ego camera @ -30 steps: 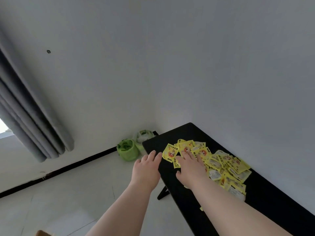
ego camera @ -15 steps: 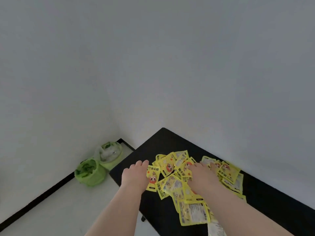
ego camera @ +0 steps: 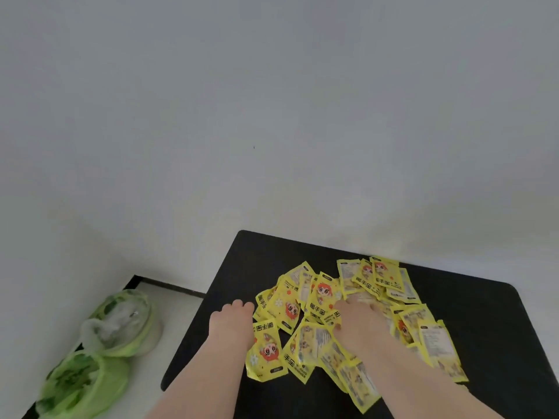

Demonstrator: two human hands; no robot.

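Left of the table (ego camera: 242,261), on the pale floor (ego camera: 175,316), two green bags (ego camera: 81,385) stand touching each other. The farther one holds something clear. Both are well apart from the table's top. A dark skirting (ego camera: 172,288) runs along the floor's far edge up to the table's left side. The table is black with rounded corners, and its far edge meets the white wall (ego camera: 272,116).

On the table's left part the left hand (ego camera: 231,323) lies palm down, fingers together and pointing away, grasping nothing. Its right side touches the left edge of the packets (ego camera: 317,297). One packet (ego camera: 267,349), face up with a red-haired cartoon figure, lies against that wrist.

The packets are yellow and form a loose, overlapping heap across the table's middle. Some show the cartoon front, others a printed back. The heap's far end comes close to the table's far edge by the wall, and its near end spreads toward the table's near side.

The right hand (ego camera: 360,322) lies flat on the heap's middle, fingers spread and pressing down, clutching none of the packets. The right forearm (ego camera: 423,385) crosses the heap's near right part and hides the packets under it. More packets fan out just right of that arm, on the table's right part.
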